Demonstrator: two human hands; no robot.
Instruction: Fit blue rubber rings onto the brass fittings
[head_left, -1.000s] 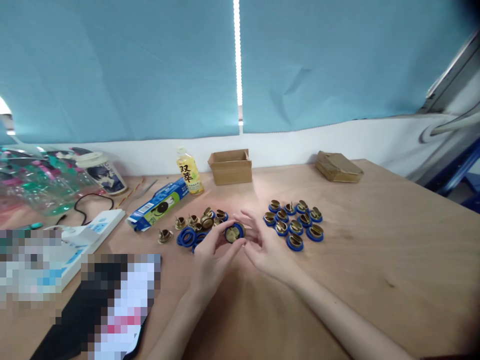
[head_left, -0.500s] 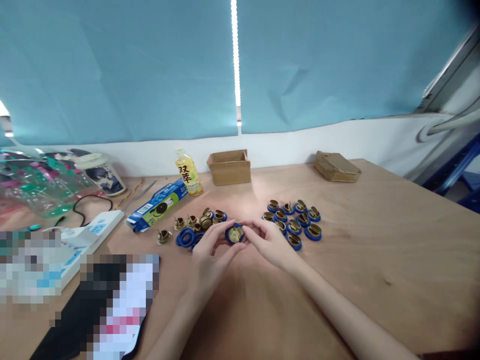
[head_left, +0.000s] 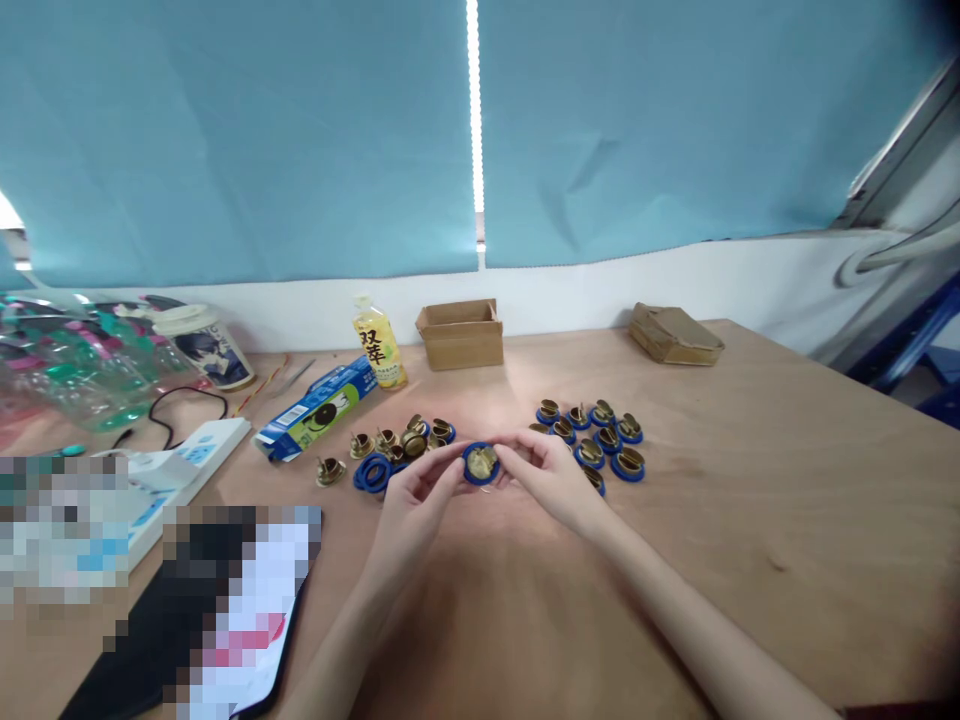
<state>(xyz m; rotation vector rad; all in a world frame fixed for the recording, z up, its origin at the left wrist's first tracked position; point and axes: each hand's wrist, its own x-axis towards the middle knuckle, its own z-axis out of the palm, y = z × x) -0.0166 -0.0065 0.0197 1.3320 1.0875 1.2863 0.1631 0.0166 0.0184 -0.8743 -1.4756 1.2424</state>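
Brass-coloured disc (head_left: pixel 481 462), rimmed by a round blue ring, is held upright in front of the open cardboard box (head_left: pixel 460 340); the left hand (head_left: pixel 420 490) and right hand (head_left: pixel 551 475) pinch its opposite edges with their fingertips. Nearer than the box and to its left lie shiny ringless metal pieces (head_left: pixel 330 471) with thin upright prongs, beside smooth loose blue rings (head_left: pixel 372 487), perhaps rubber, though blur leaves that unsure. Right of and nearer than the box, blue-rimmed metal pieces (head_left: pixel 628 462) cluster on the wood-grained table (head_left: pixel 750 500).
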